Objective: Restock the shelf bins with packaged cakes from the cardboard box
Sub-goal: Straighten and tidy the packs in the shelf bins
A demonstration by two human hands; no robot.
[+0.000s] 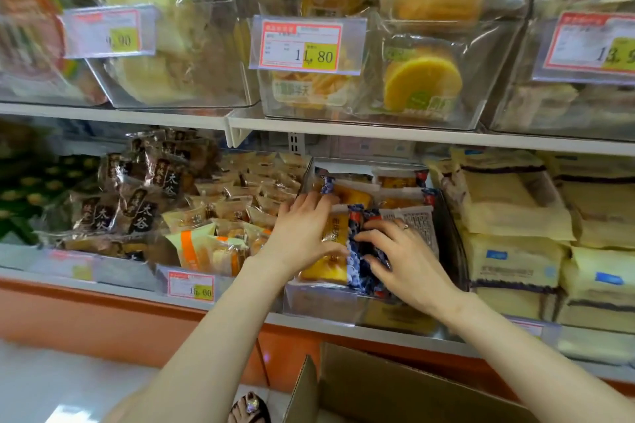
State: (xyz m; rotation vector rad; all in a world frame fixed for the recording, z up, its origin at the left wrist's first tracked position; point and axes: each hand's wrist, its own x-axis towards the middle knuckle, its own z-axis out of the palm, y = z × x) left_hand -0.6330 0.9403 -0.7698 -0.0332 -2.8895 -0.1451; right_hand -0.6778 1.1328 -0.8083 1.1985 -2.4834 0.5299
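Left hand (302, 230) and right hand (405, 257) press flat on packaged cakes (331, 251).

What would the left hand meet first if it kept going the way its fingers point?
Probably the orange cake packs stacked further back in the clear bin; the left hand already rests on a front pack. Depth is uncertain.

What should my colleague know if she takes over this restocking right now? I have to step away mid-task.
Left hand: flat on a yellow packaged cake at the front of the clear bin on the lower shelf.
Right hand: fingers on the blue-patterned packs beside it; grip unclear.
Done: the bin holds several rows of cakes.
Left: the cardboard box stands open below; its contents are out of view, so check it.
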